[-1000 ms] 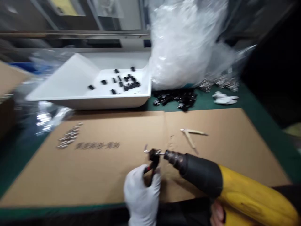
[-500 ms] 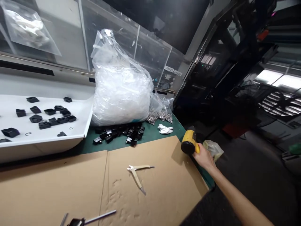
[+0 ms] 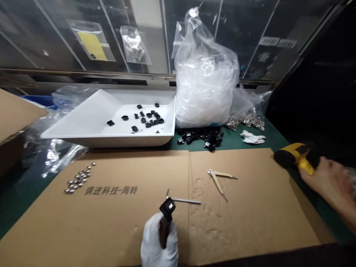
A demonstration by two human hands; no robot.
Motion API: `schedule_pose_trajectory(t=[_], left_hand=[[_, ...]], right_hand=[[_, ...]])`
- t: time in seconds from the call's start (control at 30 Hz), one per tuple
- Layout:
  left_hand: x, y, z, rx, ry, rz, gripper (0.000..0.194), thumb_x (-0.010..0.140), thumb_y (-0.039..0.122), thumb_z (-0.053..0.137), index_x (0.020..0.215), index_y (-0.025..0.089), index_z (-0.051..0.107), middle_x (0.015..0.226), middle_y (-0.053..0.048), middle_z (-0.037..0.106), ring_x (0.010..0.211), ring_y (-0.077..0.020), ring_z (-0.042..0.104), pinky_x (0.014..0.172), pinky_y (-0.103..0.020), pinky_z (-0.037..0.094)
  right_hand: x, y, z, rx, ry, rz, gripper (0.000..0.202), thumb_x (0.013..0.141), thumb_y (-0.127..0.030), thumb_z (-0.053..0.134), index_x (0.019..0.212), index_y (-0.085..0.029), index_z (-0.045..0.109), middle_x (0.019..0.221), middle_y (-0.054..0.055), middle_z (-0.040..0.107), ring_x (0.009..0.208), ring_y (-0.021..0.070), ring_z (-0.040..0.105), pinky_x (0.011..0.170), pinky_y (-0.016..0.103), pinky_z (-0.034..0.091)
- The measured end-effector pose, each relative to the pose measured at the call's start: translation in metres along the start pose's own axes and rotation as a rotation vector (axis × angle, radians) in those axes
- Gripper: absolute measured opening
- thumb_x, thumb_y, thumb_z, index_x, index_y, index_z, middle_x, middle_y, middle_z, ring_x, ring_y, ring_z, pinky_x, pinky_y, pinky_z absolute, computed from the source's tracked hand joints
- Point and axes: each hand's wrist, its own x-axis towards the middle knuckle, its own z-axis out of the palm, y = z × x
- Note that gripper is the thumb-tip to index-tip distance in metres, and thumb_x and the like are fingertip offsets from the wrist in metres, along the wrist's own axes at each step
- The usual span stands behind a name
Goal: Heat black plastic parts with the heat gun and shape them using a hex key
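My left hand, in a white glove, is closed around a small black plastic part at the bottom middle. A dark brown piece shows between its fingers. Right behind the part is a thin metal rod with a bent end; whether it touches the part I cannot tell. At the right edge my bare right hand, blurred, is at the handle of a yellow and black heat gun, fingers apparently wrapped round it. Nippers with cream handles lie spread on the cardboard between both hands.
A white tray with scattered black parts stands behind. Beside it are a large clear bag, a heap of black parts, bagged metal pieces and a white glove. Small metal pieces lie left, near a carton.
My view has swung left, bringing my gloved left hand and the whole tray into sight. My right hand and the heat gun now appear at the right edge, over the table's side.
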Motion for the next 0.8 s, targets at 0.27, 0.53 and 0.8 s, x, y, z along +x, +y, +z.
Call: schedule_pose_trajectory(t=[0.27, 0.53, 0.8], left_hand=[[0.001, 0.006, -0.013, -0.297, -0.125, -0.277, 0.031, 0.095, 0.042, 0.063, 0.118, 0.02, 0.066, 0.112, -0.009, 0.071, 0.104, -0.025, 0.068, 0.096, -0.036, 0.052], [0.0, 0.022, -0.058, -1.201, -0.503, -1.157, 0.051, 0.091, 0.068, 0.058, 0.102, 0.018, 0.063, 0.071, 0.001, 0.056, 0.052, -0.0094, 0.046, 0.046, -0.022, 0.036], [-0.059, 0.008, -0.08, -1.049, -0.574, -1.251, 0.065, 0.093, 0.073, 0.049, 0.1, 0.011, 0.067, 0.072, -0.004, 0.058, 0.053, -0.0101, 0.047, 0.048, -0.024, 0.036]], right_hand=[[-0.112, -0.241, 0.002, 0.525, -0.546, -0.654, 0.028, 0.098, -0.028, 0.059, 0.126, -0.024, 0.059, 0.119, 0.007, 0.07, 0.109, 0.0248, 0.066, 0.095, 0.038, 0.056], [-0.155, -0.347, 0.047, 0.454, -0.589, -0.708, 0.013, 0.098, -0.016, 0.053, 0.088, -0.021, 0.06, 0.092, 0.009, 0.065, 0.088, 0.0298, 0.063, 0.077, 0.042, 0.051], [-0.157, -0.322, 0.021, 0.565, -0.839, -0.427, 0.018, 0.109, -0.031, 0.038, 0.109, -0.022, 0.053, 0.08, 0.001, 0.067, 0.065, 0.019, 0.065, 0.059, 0.03, 0.047]])
